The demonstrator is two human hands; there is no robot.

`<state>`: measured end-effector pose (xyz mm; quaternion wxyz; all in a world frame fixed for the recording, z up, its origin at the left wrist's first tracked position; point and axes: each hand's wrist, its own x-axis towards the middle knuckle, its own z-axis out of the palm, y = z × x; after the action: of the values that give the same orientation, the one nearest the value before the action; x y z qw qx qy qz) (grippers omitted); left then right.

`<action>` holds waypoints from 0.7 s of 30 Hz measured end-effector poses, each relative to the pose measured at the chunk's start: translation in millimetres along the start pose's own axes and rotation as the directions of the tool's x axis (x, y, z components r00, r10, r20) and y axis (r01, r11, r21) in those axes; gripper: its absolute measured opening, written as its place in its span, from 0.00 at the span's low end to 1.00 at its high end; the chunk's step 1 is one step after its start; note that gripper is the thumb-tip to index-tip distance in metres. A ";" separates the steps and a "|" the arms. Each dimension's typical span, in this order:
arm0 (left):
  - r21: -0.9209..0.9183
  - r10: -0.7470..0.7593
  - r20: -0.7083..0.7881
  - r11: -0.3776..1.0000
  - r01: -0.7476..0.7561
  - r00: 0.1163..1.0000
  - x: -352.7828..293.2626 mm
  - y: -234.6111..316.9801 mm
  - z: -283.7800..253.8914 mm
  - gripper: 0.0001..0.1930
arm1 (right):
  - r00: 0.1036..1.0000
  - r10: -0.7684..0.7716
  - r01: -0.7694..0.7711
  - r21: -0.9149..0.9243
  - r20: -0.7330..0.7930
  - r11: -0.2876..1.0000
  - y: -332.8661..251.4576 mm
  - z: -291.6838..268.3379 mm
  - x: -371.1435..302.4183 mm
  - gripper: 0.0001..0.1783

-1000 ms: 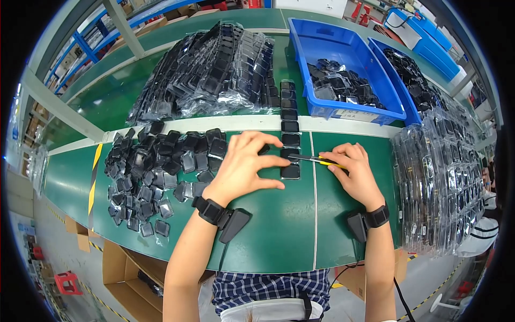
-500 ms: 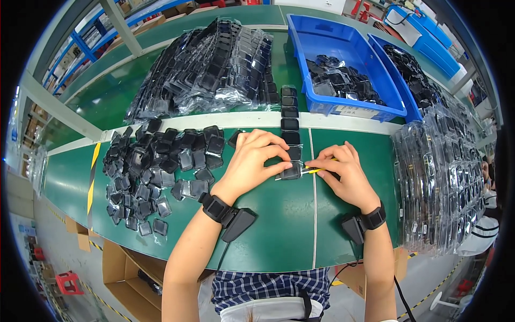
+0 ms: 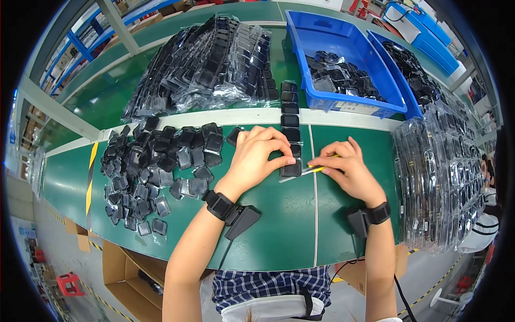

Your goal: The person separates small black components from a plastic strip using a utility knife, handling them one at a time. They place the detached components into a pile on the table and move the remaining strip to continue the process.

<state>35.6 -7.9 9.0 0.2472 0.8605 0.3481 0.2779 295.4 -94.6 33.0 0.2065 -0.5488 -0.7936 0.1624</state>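
A strip of black square pieces in clear plastic pouches point(image 3: 290, 121) runs lengthwise away from me across the green table. My left hand point(image 3: 262, 152) pinches this strip near its close end, thumb and forefinger pressed together over the last pouches. In my right hand point(image 3: 346, 165) is a yellow-handled knife point(image 3: 316, 169), its thin silver blade pointing left along the near edge of the end pouch. Whether the blade touches the plastic, I cannot tell. Left of my left hand lies a spread of loose single pouches point(image 3: 198, 157) with the same black squares.
Behind the white ledge point(image 3: 214, 119) rises a heap of pouch strips point(image 3: 214, 59). Two blue bins, a nearer one point(image 3: 354, 102) and a second point(image 3: 413, 110), hold loose pouches. Stacked strips point(image 3: 437, 188) stand at the table's right edge. An open cardboard box point(image 3: 120, 268) sits below the table.
The knife's blade has come away from beneath the end pouch and now shows more of its length below the pouch's near edge. My right hand has shifted slightly right; the left stays on the strip.
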 end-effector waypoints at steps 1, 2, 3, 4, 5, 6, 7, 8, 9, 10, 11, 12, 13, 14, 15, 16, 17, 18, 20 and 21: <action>0.002 0.005 -0.006 1.000 -0.005 1.000 -0.9 -0.7 -0.4 0.07 | 0.998 0.008 -0.008 0.007 0.056 1.000 3.8 -6.8 -2.5 0.18; 0.006 0.003 -0.010 1.000 -0.003 1.000 -2.1 -1.5 -1.2 0.07 | 0.998 0.002 -0.003 0.008 0.056 1.000 8.3 -11.8 -5.3 0.18; -0.016 -0.002 -0.021 1.000 0.001 1.000 -2.3 -1.4 -1.4 0.07 | 0.998 0.048 -0.049 0.026 0.041 0.998 13.3 -18.4 -9.8 0.18; -0.036 -0.008 -0.033 0.999 0.007 0.999 -2.5 -1.5 -1.8 0.06 | 0.995 0.094 -0.095 0.045 0.027 0.994 15.4 -24.2 -12.4 0.18; -0.057 -0.014 -0.045 0.998 0.012 0.999 -2.5 -2.0 -2.5 0.06 | 0.990 0.139 -0.139 0.066 0.014 0.988 17.0 -26.5 -13.7 0.18; -0.054 -0.014 -0.048 0.998 0.011 0.999 -3.6 -5.0 -4.8 0.06 | 0.991 0.135 -0.135 0.065 0.012 0.989 18.0 -25.7 -13.4 0.18; -0.015 -0.041 -0.102 0.999 0.040 0.994 -6.3 -10.7 -9.2 0.06 | 0.991 0.133 -0.131 0.080 -0.021 0.988 17.3 -24.2 -11.6 0.19; 0.021 -0.065 -0.155 0.997 0.069 0.986 -7.7 -13.3 -15.3 0.06 | 0.990 0.134 -0.128 0.096 -0.054 0.987 17.5 -21.1 -10.5 0.19; 0.056 -0.087 -0.208 0.993 0.100 0.974 -7.9 -13.8 -19.9 0.07 | 0.987 0.135 -0.125 0.111 -0.087 0.986 17.5 -18.1 -9.6 0.19; 0.057 -0.084 -0.208 0.994 0.098 0.975 -8.7 -12.9 -22.7 0.07 | 0.987 0.135 -0.125 0.111 -0.090 0.986 17.0 -14.2 -9.1 0.19; 0.058 0.004 -0.184 0.998 0.007 0.983 -10.9 -11.5 -25.3 0.09 | 0.988 0.114 -0.108 0.068 -0.103 0.992 16.1 -9.4 -8.9 0.20; 0.056 0.092 -0.160 0.995 -0.084 0.983 -12.5 -8.1 -28.0 0.10 | 0.989 0.094 -0.092 0.024 -0.115 0.995 15.0 -5.1 -8.7 0.20; 0.054 0.177 -0.138 0.984 -0.171 0.975 -14.6 -5.0 -30.4 0.12 | 0.990 0.070 -0.073 -0.018 -0.124 0.997 12.9 -2.4 -7.6 0.20; 0.055 0.176 -0.138 0.984 -0.170 0.975 -15.8 -3.5 -29.2 0.12 | 0.990 0.069 -0.072 -0.017 -0.124 0.997 11.1 -1.4 -6.5 0.20; 0.058 0.168 -0.061 0.985 -0.165 0.984 -16.2 -1.2 -26.3 0.13 | 0.992 0.063 -0.067 -0.028 -0.113 0.997 9.8 -0.6 -5.7 0.20; 0.060 0.159 0.016 0.985 -0.160 0.987 -16.1 1.0 -22.9 0.14 | 0.993 0.058 -0.062 -0.039 -0.102 0.997 8.8 0.0 -5.3 0.20; 0.062 0.149 0.094 0.986 -0.155 0.984 -15.6 2.5 -20.1 0.15 | 0.994 0.053 -0.058 -0.050 -0.091 0.997 8.2 0.8 -5.2 0.20; 0.063 0.150 0.094 0.986 -0.156 0.984 -14.4 3.6 -19.0 0.15 | 0.994 0.053 -0.058 -0.050 -0.092 0.997 7.7 0.7 -4.8 0.20; -0.005 0.208 0.055 0.978 -0.208 0.977 -12.0 5.3 -17.2 0.11 | 0.994 0.066 -0.069 -0.039 -0.087 0.997 7.3 1.1 -4.5 0.21; -0.038 0.236 0.034 0.971 -0.235 0.971 -10.9 5.9 -16.3 0.09 | 0.994 0.072 -0.075 -0.032 -0.084 0.997 6.9 1.2 -4.2 0.21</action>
<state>21.2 -15.9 21.2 0.2335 0.8966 0.2341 0.2947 301.6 -96.3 27.9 0.2234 -0.5873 -0.7665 0.1327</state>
